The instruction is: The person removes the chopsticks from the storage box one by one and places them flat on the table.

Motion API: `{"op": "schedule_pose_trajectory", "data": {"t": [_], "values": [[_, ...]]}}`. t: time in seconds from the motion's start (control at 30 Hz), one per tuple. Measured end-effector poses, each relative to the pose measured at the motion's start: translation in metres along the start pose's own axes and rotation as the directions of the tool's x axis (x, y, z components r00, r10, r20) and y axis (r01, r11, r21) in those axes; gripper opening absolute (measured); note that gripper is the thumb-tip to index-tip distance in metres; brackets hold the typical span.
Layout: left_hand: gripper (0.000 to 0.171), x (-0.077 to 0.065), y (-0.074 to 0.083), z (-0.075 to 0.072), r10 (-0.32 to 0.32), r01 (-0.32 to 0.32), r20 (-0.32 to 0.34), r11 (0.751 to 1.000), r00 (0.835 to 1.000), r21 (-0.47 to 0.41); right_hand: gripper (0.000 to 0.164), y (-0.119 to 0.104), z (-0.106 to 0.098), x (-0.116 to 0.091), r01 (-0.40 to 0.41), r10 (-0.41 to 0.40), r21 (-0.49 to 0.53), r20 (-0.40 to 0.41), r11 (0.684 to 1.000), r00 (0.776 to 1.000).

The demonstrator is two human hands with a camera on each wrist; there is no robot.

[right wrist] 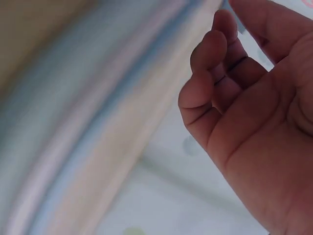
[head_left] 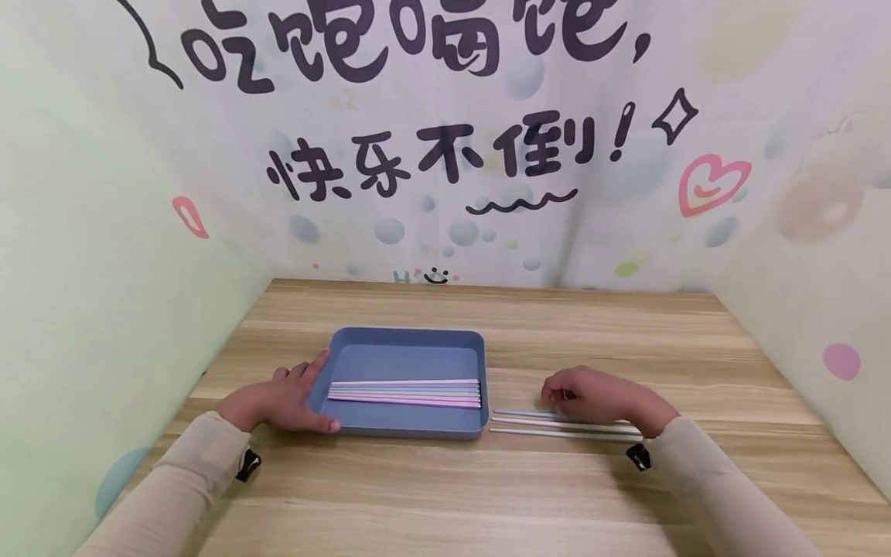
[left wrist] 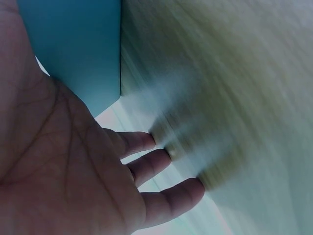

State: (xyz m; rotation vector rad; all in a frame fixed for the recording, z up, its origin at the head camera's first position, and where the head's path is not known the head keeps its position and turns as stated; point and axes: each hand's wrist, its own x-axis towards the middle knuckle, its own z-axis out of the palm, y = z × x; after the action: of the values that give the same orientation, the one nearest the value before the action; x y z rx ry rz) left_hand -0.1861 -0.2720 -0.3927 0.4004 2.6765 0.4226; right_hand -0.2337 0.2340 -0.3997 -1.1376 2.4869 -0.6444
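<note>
A blue rectangular tray [head_left: 411, 432] stands on the wooden table, with several pastel chopsticks [head_left: 404, 392] lying side by side in it. My left hand [head_left: 288, 398] rests at the tray's left end, its thumb by the front corner. In the left wrist view, straight fingers [left wrist: 168, 200] extend beside the blue tray wall [left wrist: 78, 44]. Right of the tray lie loose pastel chopsticks [head_left: 529, 432], roughly parallel. Over them is my right hand [head_left: 588, 394], fingers loosely curled, a gap between thumb and index finger. Blurred chopsticks [right wrist: 54, 142] run past this hand in the right wrist view.
Wood-grain table [head_left: 431, 495] extends in front of the tray and behind it. A printed back wall [head_left: 431, 224] and plain side walls enclose the table. Dark clips [head_left: 639, 456] sit at both sleeve cuffs.
</note>
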Motion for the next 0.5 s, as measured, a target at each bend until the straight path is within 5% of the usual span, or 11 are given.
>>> {"op": "schedule_pose_trajectory", "data": {"t": [0.5], "values": [[0.128,0.002,-0.002,0.003,0.002,-0.002,-0.007,1.000,1.000,0.013,0.015,-0.056,-0.021,0.078,0.064,-0.066,-0.076,-0.036,0.995,0.997]]}}
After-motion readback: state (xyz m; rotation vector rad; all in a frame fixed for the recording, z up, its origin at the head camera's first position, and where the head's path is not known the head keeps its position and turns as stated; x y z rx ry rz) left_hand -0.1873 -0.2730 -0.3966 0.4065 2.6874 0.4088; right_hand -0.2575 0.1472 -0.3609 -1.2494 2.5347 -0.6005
